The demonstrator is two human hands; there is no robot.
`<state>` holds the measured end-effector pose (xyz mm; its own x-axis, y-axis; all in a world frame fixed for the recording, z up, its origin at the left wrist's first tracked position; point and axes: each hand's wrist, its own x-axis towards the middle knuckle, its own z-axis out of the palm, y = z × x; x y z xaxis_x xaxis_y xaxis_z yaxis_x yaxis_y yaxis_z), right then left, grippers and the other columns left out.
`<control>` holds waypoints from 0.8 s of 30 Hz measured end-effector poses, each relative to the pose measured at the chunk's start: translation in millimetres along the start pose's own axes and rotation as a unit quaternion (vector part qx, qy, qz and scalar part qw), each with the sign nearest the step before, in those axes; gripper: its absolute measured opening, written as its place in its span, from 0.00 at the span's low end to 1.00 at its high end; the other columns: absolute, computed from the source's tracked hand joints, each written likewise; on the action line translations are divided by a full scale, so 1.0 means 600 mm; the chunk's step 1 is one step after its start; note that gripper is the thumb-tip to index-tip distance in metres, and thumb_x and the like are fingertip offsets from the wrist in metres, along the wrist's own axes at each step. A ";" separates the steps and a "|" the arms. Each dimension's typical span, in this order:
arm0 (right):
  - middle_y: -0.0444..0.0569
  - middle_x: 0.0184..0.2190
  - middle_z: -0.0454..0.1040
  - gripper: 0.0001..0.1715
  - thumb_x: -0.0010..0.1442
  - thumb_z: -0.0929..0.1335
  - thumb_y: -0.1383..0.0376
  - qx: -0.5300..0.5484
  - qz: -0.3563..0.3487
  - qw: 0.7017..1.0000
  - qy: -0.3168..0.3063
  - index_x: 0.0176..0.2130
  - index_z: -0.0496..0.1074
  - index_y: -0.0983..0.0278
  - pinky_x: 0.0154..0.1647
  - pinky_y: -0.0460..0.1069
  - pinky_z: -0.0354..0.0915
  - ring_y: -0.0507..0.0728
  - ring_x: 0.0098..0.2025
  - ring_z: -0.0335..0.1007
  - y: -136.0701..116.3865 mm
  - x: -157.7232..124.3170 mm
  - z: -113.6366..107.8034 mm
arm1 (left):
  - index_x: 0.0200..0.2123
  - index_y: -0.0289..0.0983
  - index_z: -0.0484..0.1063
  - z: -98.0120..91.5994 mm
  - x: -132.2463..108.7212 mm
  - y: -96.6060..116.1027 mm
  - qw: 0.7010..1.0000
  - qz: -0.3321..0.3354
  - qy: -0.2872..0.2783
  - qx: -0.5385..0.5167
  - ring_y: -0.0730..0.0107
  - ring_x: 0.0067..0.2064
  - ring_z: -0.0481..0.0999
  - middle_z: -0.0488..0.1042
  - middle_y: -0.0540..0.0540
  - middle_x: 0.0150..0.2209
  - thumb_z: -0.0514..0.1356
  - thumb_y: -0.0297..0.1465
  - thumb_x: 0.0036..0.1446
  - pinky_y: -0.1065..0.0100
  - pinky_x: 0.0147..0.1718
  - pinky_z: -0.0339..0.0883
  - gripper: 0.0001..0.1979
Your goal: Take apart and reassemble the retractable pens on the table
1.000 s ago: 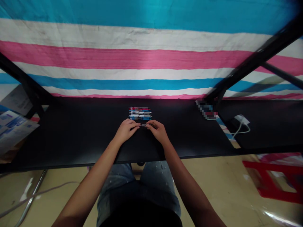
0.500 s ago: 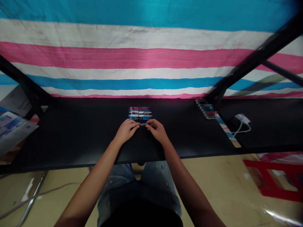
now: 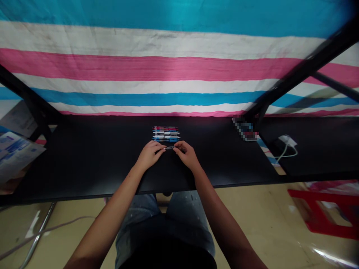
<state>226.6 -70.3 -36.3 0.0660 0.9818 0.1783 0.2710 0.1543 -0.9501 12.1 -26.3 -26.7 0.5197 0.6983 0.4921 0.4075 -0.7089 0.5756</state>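
Several pens (image 3: 166, 133) lie side by side in a neat stack of rows on the black table (image 3: 98, 160), in red, white and blue. Just in front of them, one more pen (image 3: 169, 148), grey and dark, is held level between my two hands. My left hand (image 3: 151, 154) pinches its left end between thumb and fingers. At the other end, my right hand (image 3: 186, 152) has its fingertips closed on the pen. Both ends of this pen are partly covered by my fingers.
A striped cloth (image 3: 174, 69) hangs behind the table. A blurred-out item (image 3: 245, 130) lies at the right, with a white charger and cable (image 3: 287, 141) beyond it. Papers (image 3: 17, 153) stand at the left edge. A red plastic stool (image 3: 311, 213) is on the floor.
Hardly anything differs. My right hand has shifted very slightly to the right along the pen; my left hand and the row of pens stay put.
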 end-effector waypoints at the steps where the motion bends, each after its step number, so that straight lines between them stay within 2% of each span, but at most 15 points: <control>1: 0.46 0.31 0.74 0.12 0.60 0.70 0.56 -0.006 -0.001 1.000 -0.002 0.39 0.74 0.62 0.36 0.50 0.66 0.55 0.32 0.70 -0.001 0.000 0.000 | 0.44 0.38 0.82 0.000 0.000 0.000 1.000 0.000 0.000 0.001 0.61 0.41 0.76 0.80 0.43 0.37 0.62 0.31 0.66 0.59 0.42 0.72 0.09; 5: 0.44 0.24 0.70 0.15 0.63 0.68 0.54 -0.041 -0.002 0.999 0.000 0.31 0.72 0.62 0.33 0.50 0.63 0.55 0.28 0.66 -0.004 0.001 -0.001 | 0.44 0.39 0.82 0.001 0.000 0.000 1.000 0.004 -0.002 -0.005 0.62 0.40 0.76 0.80 0.44 0.37 0.62 0.31 0.66 0.60 0.42 0.72 0.08; 11: 0.49 0.36 0.76 0.14 0.59 0.71 0.55 0.005 -0.011 1.000 -0.008 0.42 0.73 0.62 0.38 0.50 0.67 0.56 0.35 0.72 0.000 0.001 0.001 | 0.45 0.38 0.81 0.000 0.000 0.002 1.000 -0.001 -0.001 -0.007 0.62 0.41 0.76 0.79 0.43 0.37 0.61 0.31 0.67 0.59 0.43 0.72 0.09; 14: 0.49 0.34 0.74 0.11 0.61 0.70 0.56 -0.009 -0.038 0.999 -0.007 0.36 0.73 0.62 0.38 0.51 0.66 0.56 0.35 0.71 -0.001 0.002 0.000 | 0.45 0.38 0.81 -0.001 0.001 0.004 1.000 -0.002 -0.007 -0.007 0.61 0.41 0.76 0.79 0.43 0.37 0.61 0.31 0.66 0.59 0.43 0.72 0.09; 16: 0.49 0.33 0.74 0.13 0.63 0.69 0.56 -0.017 -0.052 0.999 -0.004 0.32 0.73 0.62 0.38 0.51 0.65 0.56 0.35 0.70 -0.002 0.003 0.000 | 0.44 0.39 0.81 -0.001 0.001 0.004 1.000 0.001 -0.008 -0.011 0.62 0.41 0.76 0.79 0.43 0.36 0.61 0.31 0.66 0.59 0.43 0.72 0.09; 18: 0.49 0.33 0.74 0.13 0.63 0.69 0.55 -0.014 -0.039 0.999 -0.006 0.33 0.73 0.61 0.37 0.51 0.65 0.56 0.35 0.70 -0.002 0.003 0.000 | 0.45 0.39 0.81 -0.001 0.001 0.004 1.000 -0.001 -0.004 -0.013 0.62 0.41 0.76 0.79 0.43 0.37 0.61 0.31 0.66 0.59 0.43 0.72 0.09; 21: 0.48 0.34 0.75 0.13 0.60 0.71 0.55 -0.002 -0.009 1.000 -0.011 0.40 0.74 0.61 0.36 0.50 0.66 0.56 0.34 0.70 -0.002 0.003 0.001 | 0.45 0.38 0.81 -0.001 0.001 0.003 1.000 -0.006 0.001 -0.008 0.62 0.41 0.76 0.80 0.43 0.37 0.61 0.31 0.66 0.59 0.43 0.72 0.09; 24: 0.49 0.35 0.75 0.12 0.61 0.70 0.55 -0.014 -0.032 0.999 -0.007 0.37 0.74 0.61 0.37 0.51 0.66 0.57 0.35 0.71 -0.003 0.003 0.000 | 0.45 0.38 0.81 0.000 0.000 0.002 1.000 0.000 -0.007 -0.002 0.62 0.41 0.76 0.79 0.43 0.37 0.61 0.31 0.66 0.59 0.43 0.72 0.09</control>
<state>226.0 -68.8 -34.3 0.0339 0.9717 0.2337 0.3008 0.2131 -0.9296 12.7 -27.1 -26.2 0.5304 0.6966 0.4831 0.4038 -0.7087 0.5785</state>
